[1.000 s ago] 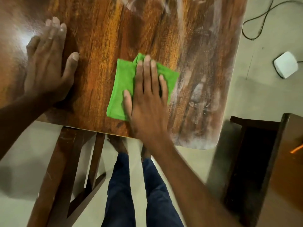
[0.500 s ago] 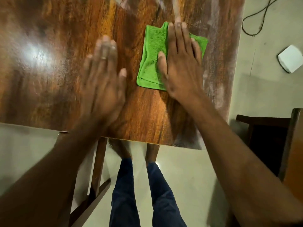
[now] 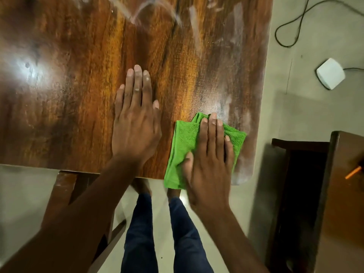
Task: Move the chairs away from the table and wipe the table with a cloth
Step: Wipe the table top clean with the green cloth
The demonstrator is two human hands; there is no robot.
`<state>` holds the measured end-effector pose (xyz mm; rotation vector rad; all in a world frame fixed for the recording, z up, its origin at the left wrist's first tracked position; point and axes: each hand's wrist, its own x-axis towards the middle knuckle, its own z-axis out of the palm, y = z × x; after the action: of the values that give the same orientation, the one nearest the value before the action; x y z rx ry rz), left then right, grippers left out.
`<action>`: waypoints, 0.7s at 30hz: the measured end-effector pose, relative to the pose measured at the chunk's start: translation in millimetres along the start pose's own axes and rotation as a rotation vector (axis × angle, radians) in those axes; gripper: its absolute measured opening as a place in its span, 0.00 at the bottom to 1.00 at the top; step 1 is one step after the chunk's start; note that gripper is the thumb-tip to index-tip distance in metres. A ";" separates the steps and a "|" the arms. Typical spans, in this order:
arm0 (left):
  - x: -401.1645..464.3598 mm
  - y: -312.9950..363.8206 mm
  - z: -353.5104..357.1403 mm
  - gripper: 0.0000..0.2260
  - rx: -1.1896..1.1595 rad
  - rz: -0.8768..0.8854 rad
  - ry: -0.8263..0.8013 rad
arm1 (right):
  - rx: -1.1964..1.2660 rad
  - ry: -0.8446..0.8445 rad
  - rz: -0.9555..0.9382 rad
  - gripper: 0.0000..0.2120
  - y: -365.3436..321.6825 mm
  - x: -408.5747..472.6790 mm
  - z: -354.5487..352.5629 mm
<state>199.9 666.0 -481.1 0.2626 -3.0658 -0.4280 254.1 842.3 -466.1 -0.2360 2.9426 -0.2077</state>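
A folded green cloth (image 3: 183,142) lies at the near right corner of the glossy brown wooden table (image 3: 78,85), its lower end hanging past the table's front edge. My right hand (image 3: 210,154) presses flat on the cloth, fingers together and pointing away from me. My left hand (image 3: 136,119) rests flat on the bare wood just left of the cloth, holding nothing. White dusty streaks mark the table's far and right parts. A dark wooden chair (image 3: 303,194) stands on the floor to the right of the table.
A wooden table leg frame (image 3: 63,194) shows under the front edge at the left. My legs in blue trousers (image 3: 161,233) stand before the table. A white box (image 3: 331,75) and a black cable (image 3: 291,22) lie on the grey floor at the right.
My right hand has pulled the cloth back toward me, from the far right part of the table to its near right corner. My left hand has shifted right beside it.
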 end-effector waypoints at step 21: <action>-1.3 1.3 -0.8 0.26 -0.046 -0.005 0.048 | 0.036 -0.009 0.073 0.36 0.5 -10.1 0.6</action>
<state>201.0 667.2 -480.0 0.2752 -3.0055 -0.4839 264.0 844.4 -465.1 -0.1234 2.9297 -0.2477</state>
